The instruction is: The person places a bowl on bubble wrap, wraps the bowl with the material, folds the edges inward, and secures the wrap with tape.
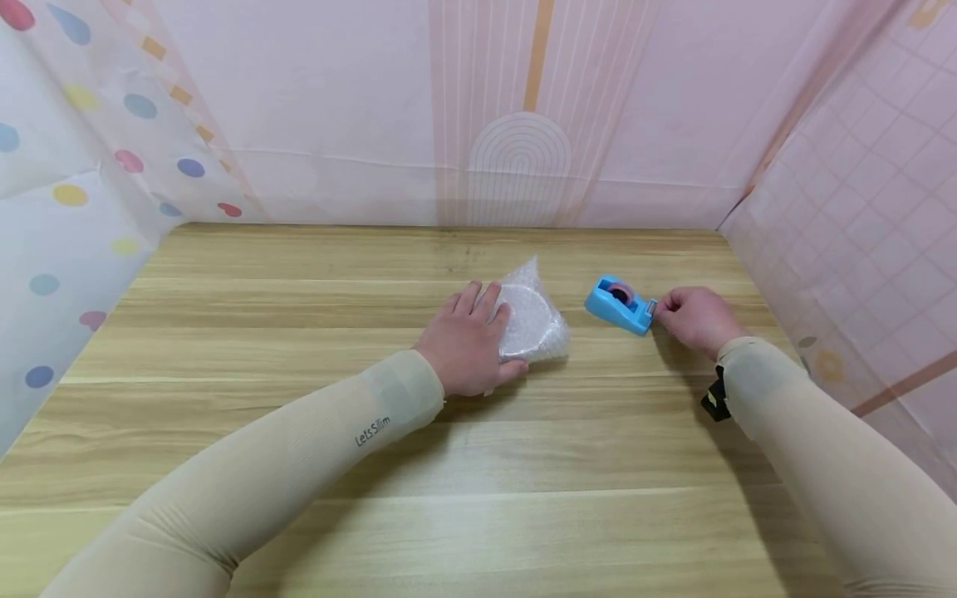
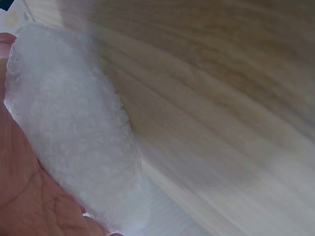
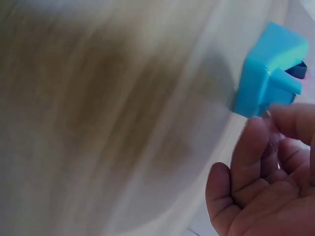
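Note:
A flat round object wrapped in bubble wrap (image 1: 532,320) lies near the middle of the table. My left hand (image 1: 467,345) rests over its left side with fingers spread and fairly straight. In the left wrist view the bubble wrap (image 2: 78,128) fills the space beside the palm. To the right stands a blue tape dispenser (image 1: 616,306) with a small roll in it. At its cutter end, my right hand (image 1: 699,318) pinches a clear strip of tape (image 3: 271,135) between thumb and forefinger. The other fingers are loosely curled, close to the dispenser's front.
The wood-grain table (image 1: 523,515) stretches in front of both arms. A patterned pink curtain (image 1: 336,124) closes off the back, with more hanging at both sides. A black wrist device (image 1: 716,400) sits under the right sleeve cuff.

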The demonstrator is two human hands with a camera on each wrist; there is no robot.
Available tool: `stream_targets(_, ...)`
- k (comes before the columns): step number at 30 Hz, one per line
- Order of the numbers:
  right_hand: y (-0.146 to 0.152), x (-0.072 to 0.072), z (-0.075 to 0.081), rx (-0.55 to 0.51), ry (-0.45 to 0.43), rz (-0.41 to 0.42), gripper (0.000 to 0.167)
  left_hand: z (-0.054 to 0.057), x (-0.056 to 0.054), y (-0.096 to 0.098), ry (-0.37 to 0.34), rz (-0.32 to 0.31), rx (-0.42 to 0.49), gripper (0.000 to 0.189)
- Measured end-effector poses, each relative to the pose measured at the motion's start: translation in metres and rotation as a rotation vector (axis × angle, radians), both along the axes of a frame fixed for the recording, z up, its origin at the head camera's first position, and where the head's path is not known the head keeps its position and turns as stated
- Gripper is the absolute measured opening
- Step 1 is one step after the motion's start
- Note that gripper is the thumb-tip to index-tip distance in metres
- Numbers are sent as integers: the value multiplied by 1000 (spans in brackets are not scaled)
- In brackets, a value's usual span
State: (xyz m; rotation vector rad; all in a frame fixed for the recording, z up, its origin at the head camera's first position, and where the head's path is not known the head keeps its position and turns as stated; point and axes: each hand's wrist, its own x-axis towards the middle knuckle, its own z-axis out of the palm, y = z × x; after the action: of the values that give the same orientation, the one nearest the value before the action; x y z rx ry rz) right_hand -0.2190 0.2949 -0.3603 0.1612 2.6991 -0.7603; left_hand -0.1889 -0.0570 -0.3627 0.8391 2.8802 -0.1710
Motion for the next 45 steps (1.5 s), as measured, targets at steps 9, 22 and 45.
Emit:
stream_targets(9,6,4,3,-61,36,-16,33,0,0,0,-8,-1,6,95)
stream_targets(22,-15,11,35,-224,83,0,36,2,0,2,-4,-10,10,96)
stream_targets(45,-93,21,51,-496,80,135,24,1,0,6,-33,9,-1,95)
